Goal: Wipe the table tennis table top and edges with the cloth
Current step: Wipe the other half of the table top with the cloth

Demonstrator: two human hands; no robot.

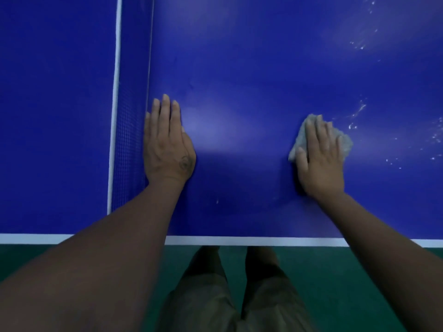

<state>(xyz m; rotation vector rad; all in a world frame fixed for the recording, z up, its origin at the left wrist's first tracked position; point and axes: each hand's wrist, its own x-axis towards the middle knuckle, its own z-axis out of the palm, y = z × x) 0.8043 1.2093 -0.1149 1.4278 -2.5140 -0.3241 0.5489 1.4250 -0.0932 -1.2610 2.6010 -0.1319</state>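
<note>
Your right hand point(320, 159) lies flat on the cloth point(347, 143), fingers straight and a little spread, pressing it down onto the table rather than gripping it. Nothing is curled round the fabric. The cloth is a pale, crumpled rag. It shows past your fingertips, along the thumb side and at the little-finger side, while the palm covers its middle. It sits on the blue table top point(239, 80), to the right of centre and some way in from the near edge.

Your left hand point(167, 144) holds nothing. It rests palm down on the bare surface with its fingers straight and close together, pointing away from you. Its little-finger side lies just beside the foot of the net point(129, 140), though whether it touches the mesh cannot be told.

Between the two hands the surface shows a soft sheen. To the right of the cloth and beyond it, pale water drops and streaks point(359, 111) are scattered over the blue (thickest towards the right edge of the view).

The net runs away from you at the left, blue mesh topped by a white band point(115, 116). The other half of the table point(55, 116) lies past it.

Both forearms cross the white edge line point(239, 241) that runs along the near side of the table. Below that line are the green floor point(335, 271) and your legs in olive trousers point(215, 295), close to the table edge.
</note>
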